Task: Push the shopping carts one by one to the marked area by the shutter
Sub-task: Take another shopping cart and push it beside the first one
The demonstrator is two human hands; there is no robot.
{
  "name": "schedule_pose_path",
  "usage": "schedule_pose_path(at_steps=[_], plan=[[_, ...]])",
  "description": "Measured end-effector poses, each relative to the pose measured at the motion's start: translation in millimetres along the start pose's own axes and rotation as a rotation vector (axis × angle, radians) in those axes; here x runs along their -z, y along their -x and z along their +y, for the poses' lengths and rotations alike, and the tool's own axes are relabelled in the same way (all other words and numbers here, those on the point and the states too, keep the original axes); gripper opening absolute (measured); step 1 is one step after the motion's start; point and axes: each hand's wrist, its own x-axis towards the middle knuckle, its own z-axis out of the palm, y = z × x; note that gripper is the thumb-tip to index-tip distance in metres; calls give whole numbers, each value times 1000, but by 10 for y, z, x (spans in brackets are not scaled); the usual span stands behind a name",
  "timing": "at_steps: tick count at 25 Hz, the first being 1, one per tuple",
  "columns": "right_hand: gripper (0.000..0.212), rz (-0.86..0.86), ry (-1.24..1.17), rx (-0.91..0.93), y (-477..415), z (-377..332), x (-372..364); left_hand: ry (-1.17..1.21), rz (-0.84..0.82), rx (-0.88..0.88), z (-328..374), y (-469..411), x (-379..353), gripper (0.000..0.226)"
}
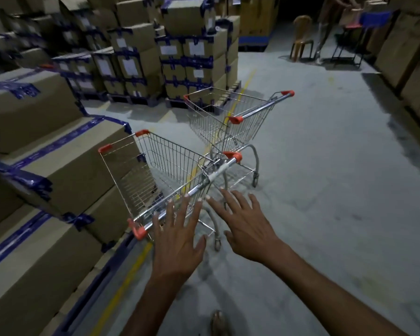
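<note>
Both of my hands were stretched out with the fingers straight and spread wide, gripping nothing: left hand (pixel 177 241) over the near end of the chrome handle bar (pixel 204 183) of the nearer silver wire shopping cart with orange plastic corner caps (pixel 160 166), its fingertips level with the bar, though I could not tell whether they touched it; right hand (pixel 247 229) just beside that bar on its right, apart from it and above the cart's rear wheels. Below my arms, behind the nearer cart, the toe of my sandalled foot (pixel 218 323) showed on the grey concrete floor (pixel 325 190). That cart stood at an angle, its basket pressed close against the tall stack of brown cardboard boxes bound with blue tape (pixel 58 161) on its left. A painted yellow line (pixel 121 282) ran along the floor under the cart. A second silver wire cart with the same orange caps (pixel 228 112) stood just beyond the nearer cart's far right corner, its lower frame close to the nearer cart's handle end. Well beyond both carts, to the right, a brown plastic chair (pixel 301 37) stood next to another person (pixel 325 27), who was blurred in the dim light.
</note>
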Motion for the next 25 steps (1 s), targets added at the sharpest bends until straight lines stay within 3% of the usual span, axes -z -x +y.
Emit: schedule_pose_path(at_steps=[7,14,25], plan=[[115,-12,32,124,-1426,427,-554,9,-88,84,-470,-1119,-720,101],[128,-241,39,252,-2454,588,-951,11,-229,160,-773,-1628,-1116,99],[95,-403,-72,361,-2638,769,-1201,80,-480,507,-654,-1740,-1182,103]])
